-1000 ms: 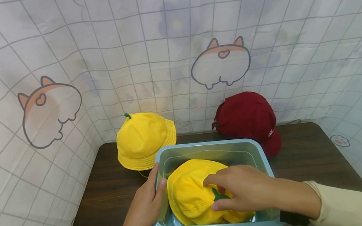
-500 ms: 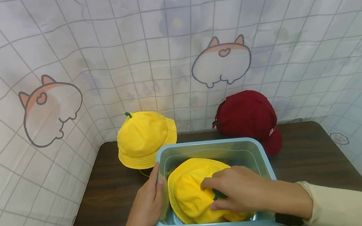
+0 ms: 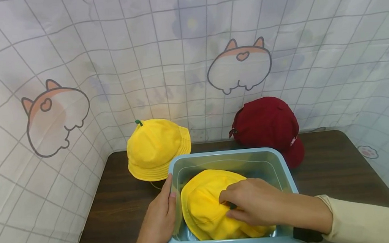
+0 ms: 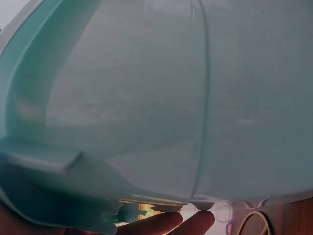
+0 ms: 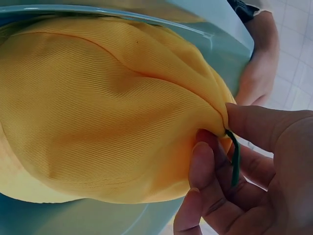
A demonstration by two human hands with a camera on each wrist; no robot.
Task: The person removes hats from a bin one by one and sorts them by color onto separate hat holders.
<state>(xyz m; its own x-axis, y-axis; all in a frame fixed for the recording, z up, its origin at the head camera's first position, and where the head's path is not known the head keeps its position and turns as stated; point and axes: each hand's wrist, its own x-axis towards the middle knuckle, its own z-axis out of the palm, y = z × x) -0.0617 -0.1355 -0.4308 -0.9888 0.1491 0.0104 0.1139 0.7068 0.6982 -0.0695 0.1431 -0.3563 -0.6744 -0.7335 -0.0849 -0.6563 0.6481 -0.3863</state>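
Fabric first: what is the yellow hat (image 3: 205, 212) like?

Finely ribbed, its soft crown creased and seamed, with a thin green stem (image 5: 235, 161) on top. It lies inside the pale blue tub (image 3: 225, 165), glossy plastic with rounded corners, on a dark wood-grained table (image 3: 328, 164).

And behind that?

The other yellow hat (image 3: 157, 149), domed, with stitching ringing its brim, and a red cap (image 3: 267, 125) whose white lettering is too small to read.

What else is hard to make out?

The right hand (image 3: 252, 202) covers most of the stem in the head view. The tub's wall nearly fills the left wrist view, a few dim fingers showing at the bottom edge.

How do the hands grip?

Right thumb and forefinger are nearly closed, pinching crown cloth right beside the stem. The left hand (image 3: 159, 216) holds the tub's left side, thumb at the rim and fingers along the outside; how firmly, I cannot tell
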